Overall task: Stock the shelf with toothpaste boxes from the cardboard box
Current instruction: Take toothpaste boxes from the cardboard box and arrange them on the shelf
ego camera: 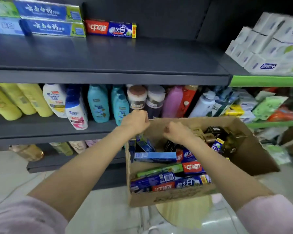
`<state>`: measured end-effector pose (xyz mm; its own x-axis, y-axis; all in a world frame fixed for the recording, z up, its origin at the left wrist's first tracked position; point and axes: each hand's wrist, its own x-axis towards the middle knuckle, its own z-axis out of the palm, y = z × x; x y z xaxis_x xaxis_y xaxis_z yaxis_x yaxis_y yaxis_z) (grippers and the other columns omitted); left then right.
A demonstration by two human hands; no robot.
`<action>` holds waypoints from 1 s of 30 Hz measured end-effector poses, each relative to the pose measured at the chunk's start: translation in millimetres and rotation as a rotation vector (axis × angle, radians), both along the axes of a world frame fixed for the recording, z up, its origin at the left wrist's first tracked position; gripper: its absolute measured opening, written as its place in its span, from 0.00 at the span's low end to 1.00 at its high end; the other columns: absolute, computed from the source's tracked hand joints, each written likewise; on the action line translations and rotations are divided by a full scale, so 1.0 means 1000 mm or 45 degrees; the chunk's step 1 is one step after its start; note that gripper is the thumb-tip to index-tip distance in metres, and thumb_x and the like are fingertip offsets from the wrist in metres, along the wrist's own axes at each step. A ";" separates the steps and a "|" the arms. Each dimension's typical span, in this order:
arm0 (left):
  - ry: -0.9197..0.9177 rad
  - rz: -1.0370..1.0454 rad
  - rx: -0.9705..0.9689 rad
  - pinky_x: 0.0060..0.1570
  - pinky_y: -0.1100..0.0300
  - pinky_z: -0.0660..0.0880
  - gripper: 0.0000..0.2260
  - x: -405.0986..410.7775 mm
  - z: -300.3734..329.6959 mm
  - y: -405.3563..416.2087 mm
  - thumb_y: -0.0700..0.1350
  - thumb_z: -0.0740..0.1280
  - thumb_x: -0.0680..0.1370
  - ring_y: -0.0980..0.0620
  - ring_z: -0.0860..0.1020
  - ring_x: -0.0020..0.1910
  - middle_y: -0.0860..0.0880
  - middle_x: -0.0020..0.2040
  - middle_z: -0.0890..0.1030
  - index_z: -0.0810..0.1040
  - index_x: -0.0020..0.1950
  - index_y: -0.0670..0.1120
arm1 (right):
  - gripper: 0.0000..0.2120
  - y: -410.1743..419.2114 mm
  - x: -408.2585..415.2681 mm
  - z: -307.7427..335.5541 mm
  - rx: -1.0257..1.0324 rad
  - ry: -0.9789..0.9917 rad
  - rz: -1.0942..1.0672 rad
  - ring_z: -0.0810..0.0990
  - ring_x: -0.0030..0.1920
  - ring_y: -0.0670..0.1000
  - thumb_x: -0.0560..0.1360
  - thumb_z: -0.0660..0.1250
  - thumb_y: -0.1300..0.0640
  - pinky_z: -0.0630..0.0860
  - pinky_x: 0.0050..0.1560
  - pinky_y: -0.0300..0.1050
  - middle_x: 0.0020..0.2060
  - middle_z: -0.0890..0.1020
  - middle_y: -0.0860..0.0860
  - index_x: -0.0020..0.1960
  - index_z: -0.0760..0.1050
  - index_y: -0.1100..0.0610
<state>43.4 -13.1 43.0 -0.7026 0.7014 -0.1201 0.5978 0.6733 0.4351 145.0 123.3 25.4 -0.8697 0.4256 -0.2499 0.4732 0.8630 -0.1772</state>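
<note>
Both hands are over the cardboard box [176, 196], which is my landmark. Left hand [136, 121] is curled closed at the box's far left rim; whether it pinches the cardboard edge or a carton I cannot tell. Right hand [175, 132] is also clenched, just inside the box, near its back wall, and nothing shows between its fingers.

Above and left of the box, on the dark shelf [108, 54], stand blue-and-green toothpaste cartons [47, 19] with white script too blurred for me to read, and beside them one red-and-blue carton [110, 29] with "中華" in white. Inside the box many toothpaste boxes [167, 174] lie in disorder; several show the same "中華" mark and a barcode.

I think the box is tilted on its support, so a pull at the rim could tip it. A carton lifted from the tangle could also drag its neighbours out.
</note>
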 end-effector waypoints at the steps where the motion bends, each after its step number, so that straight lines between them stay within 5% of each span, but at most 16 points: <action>1: -0.011 -0.018 -0.056 0.51 0.51 0.74 0.08 0.002 -0.011 0.009 0.46 0.62 0.77 0.41 0.76 0.57 0.41 0.56 0.78 0.76 0.53 0.44 | 0.15 0.008 0.001 -0.013 -0.016 -0.049 0.030 0.79 0.54 0.60 0.75 0.63 0.54 0.76 0.51 0.50 0.54 0.81 0.59 0.58 0.76 0.60; 5: 0.114 -0.120 -0.328 0.60 0.49 0.70 0.18 0.013 -0.060 0.029 0.47 0.63 0.78 0.41 0.71 0.64 0.41 0.66 0.72 0.71 0.66 0.42 | 0.19 0.034 0.006 -0.063 0.007 -0.175 0.194 0.72 0.63 0.61 0.75 0.65 0.54 0.73 0.61 0.53 0.61 0.74 0.59 0.64 0.72 0.59; 9: 0.213 -0.201 -0.581 0.66 0.47 0.62 0.24 0.025 -0.100 0.030 0.47 0.64 0.77 0.41 0.62 0.70 0.42 0.70 0.64 0.63 0.72 0.44 | 0.22 0.048 0.008 -0.100 0.305 -0.379 0.439 0.63 0.69 0.58 0.76 0.63 0.48 0.51 0.75 0.54 0.67 0.69 0.57 0.67 0.69 0.56; 12: 0.269 -0.188 -0.662 0.69 0.47 0.59 0.27 0.027 -0.116 0.028 0.44 0.66 0.76 0.42 0.59 0.72 0.43 0.74 0.59 0.61 0.74 0.44 | 0.21 0.047 0.009 -0.115 0.504 -0.560 0.592 0.58 0.72 0.57 0.77 0.61 0.47 0.38 0.74 0.59 0.69 0.67 0.55 0.68 0.69 0.53; 18: 0.398 -0.098 -0.656 0.66 0.49 0.63 0.31 0.029 -0.121 0.035 0.37 0.69 0.73 0.43 0.64 0.70 0.44 0.73 0.60 0.59 0.73 0.44 | 0.18 0.039 0.007 -0.126 0.768 -0.630 0.822 0.63 0.71 0.55 0.79 0.57 0.50 0.32 0.73 0.59 0.67 0.71 0.53 0.67 0.71 0.51; 23: 0.607 -0.063 -0.706 0.66 0.50 0.61 0.25 0.033 -0.121 0.052 0.41 0.68 0.74 0.44 0.68 0.64 0.45 0.65 0.67 0.64 0.69 0.44 | 0.18 0.054 0.006 -0.116 0.325 -0.222 0.673 0.68 0.66 0.55 0.74 0.65 0.49 0.52 0.74 0.47 0.60 0.76 0.55 0.60 0.74 0.58; 26: 0.753 -0.112 -0.820 0.65 0.49 0.62 0.19 0.034 -0.125 0.057 0.43 0.63 0.78 0.45 0.66 0.65 0.46 0.65 0.65 0.68 0.69 0.44 | 0.16 0.059 0.006 -0.106 -0.198 0.102 0.395 0.74 0.55 0.55 0.69 0.71 0.53 0.70 0.55 0.47 0.51 0.78 0.55 0.53 0.73 0.58; 30: 0.813 -0.132 -0.805 0.63 0.50 0.63 0.20 0.033 -0.130 0.059 0.44 0.64 0.76 0.46 0.66 0.64 0.45 0.63 0.66 0.68 0.67 0.44 | 0.13 0.057 0.009 -0.099 -0.607 0.312 0.110 0.75 0.40 0.47 0.70 0.72 0.57 0.70 0.38 0.38 0.39 0.77 0.48 0.49 0.70 0.56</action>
